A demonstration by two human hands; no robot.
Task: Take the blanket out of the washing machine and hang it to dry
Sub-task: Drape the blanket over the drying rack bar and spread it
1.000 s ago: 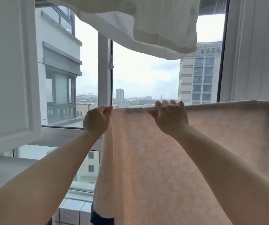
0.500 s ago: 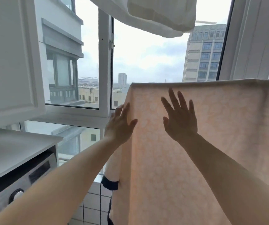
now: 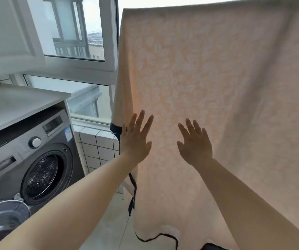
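1. Peach-coloured terry cloth: the blanket (image 3: 208, 73) hangs draped from above, filling the upper right of the view. It is out of the washing machine (image 3: 27, 156), which stands well to its left. Whatever bears its top fold is out of frame.

2. Grey front-loader, left of the blanket: its round door (image 3: 2, 219) is swung open and the perforated drum (image 3: 41, 175) appears empty, so unloading looks finished.

3. White-framed window (image 3: 80, 65), behind the blanket's left edge and above a tiled sill (image 3: 98, 145).

4. Left hand (image 3: 136, 139), at the blanket's left edge, beside its dark trim (image 3: 116, 128): fingers straight and spread, gripping nothing. Whether the palm touches the cloth or hovers just off it cannot be told.

5. Right hand (image 3: 194, 147), near the left hand and further in on the blanket: likewise flat, fingers apart, holding nothing; contact uncertain.

6. Step in hand, as judged: smoothing the hung cloth.
   - Stroke with flat palms downward and outward from the middle, so folds run off the edges.
   - Press lightly; wet cloth is heavy, and a hard drag could pull it off its support.
   - Straighten the left edge, where the trim curls, and check that the bottom hem hangs clear of the floor.
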